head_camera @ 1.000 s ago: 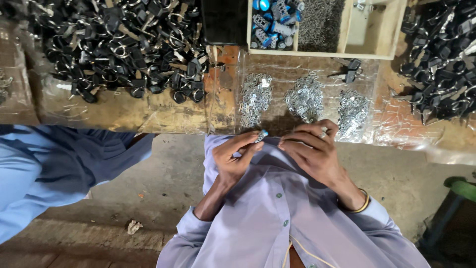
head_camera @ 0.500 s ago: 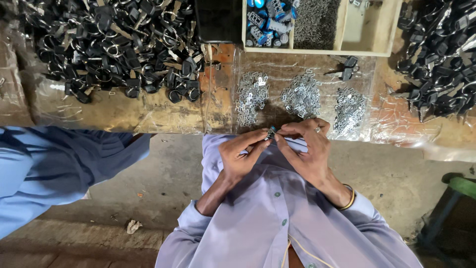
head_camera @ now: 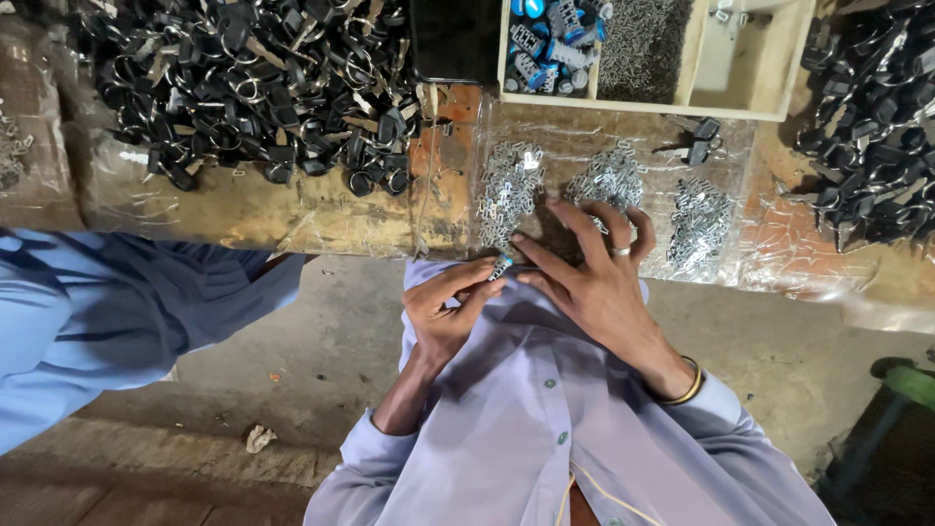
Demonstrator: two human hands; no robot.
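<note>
My left hand (head_camera: 446,307) pinches a small blue and silver piece (head_camera: 502,265) at the near edge of the workbench (head_camera: 292,209). My right hand (head_camera: 596,278) meets it from the right, thumb and forefinger on the same piece, other fingers spread over the bench. A ring sits on one right finger, a bangle on that wrist. Just beyond my fingers lie three heaps of small silver metal parts: left (head_camera: 504,185), middle (head_camera: 612,177), right (head_camera: 699,219).
A big pile of black key fobs with rings (head_camera: 253,83) covers the bench's left, another pile (head_camera: 872,117) the right. A wooden tray (head_camera: 662,49) at the back holds blue pieces and silver chain. Another person's blue sleeve (head_camera: 107,312) is at left. A green stool (head_camera: 906,390) stands at right.
My two hands have come together and moved forward to the bench edge. My right hand now joins the left on the small blue piece.
</note>
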